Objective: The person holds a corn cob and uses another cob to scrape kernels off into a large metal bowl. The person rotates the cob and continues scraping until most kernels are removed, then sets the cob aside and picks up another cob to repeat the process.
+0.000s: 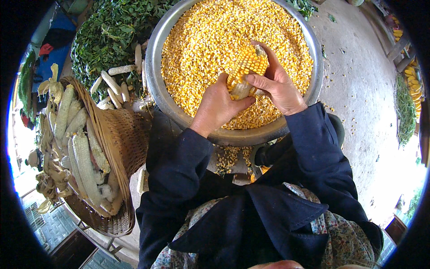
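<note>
Both of my hands grip a partly shelled corn cob (250, 62) above a wide metal basin (153, 64). My left hand (221, 102) holds its lower end, where pale bare cob shows and a few kernels cling. Around the upper right side curl the fingers of my right hand (277, 82), its thumb pressed on the kernel rows. Yellow rows still cover the upper part of the cob. Loose corn kernels (208, 43) fill the basin below. Part of the cob is hidden behind my fingers.
A woven basket (116, 134) at left holds stripped cobs (84, 161) and dry husks. More bare cobs (112, 82) lie beside a heap of green leafy stems (104, 43). Kernels (228, 159) are scattered on the concrete floor (362, 90). Yellow corn ears (413, 84) are at far right.
</note>
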A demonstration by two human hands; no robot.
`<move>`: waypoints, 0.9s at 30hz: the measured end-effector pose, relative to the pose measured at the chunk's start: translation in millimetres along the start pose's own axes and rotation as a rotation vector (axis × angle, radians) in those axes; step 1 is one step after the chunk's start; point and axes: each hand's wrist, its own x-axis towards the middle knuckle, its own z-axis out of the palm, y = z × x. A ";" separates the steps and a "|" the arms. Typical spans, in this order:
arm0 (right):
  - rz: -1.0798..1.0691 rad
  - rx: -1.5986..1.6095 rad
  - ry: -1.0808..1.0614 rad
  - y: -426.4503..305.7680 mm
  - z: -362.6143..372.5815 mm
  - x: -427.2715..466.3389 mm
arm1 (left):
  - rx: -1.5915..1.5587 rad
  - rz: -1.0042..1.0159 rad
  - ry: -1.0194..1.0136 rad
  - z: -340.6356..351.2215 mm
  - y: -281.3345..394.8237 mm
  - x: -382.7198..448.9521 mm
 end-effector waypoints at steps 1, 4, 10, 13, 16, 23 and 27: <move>-0.014 -0.005 -0.027 -0.3 0.1 -0.8 | -0.019 0.002 0.007 -0.3 -1.0 0.0; 0.003 0.045 -0.034 0.8 0.4 -1.7 | 0.006 -0.067 -0.014 -1.2 2.9 1.1; 0.051 0.000 0.117 6.5 6.7 -0.6 | 0.131 -0.183 -0.105 0.7 9.6 0.7; 0.051 0.003 0.041 2.7 4.0 -1.2 | 0.078 -0.124 -0.059 1.9 2.6 0.9; 0.067 0.038 -0.033 1.1 0.2 -1.4 | 0.038 -0.093 -0.040 2.4 -2.8 0.7; 0.058 0.086 0.198 9.9 10.5 -1.1 | 0.230 -0.091 0.019 12.8 3.6 -4.5; 0.101 0.020 0.176 6.5 10.0 -1.1 | 0.192 -0.079 -0.029 10.8 -2.3 -1.0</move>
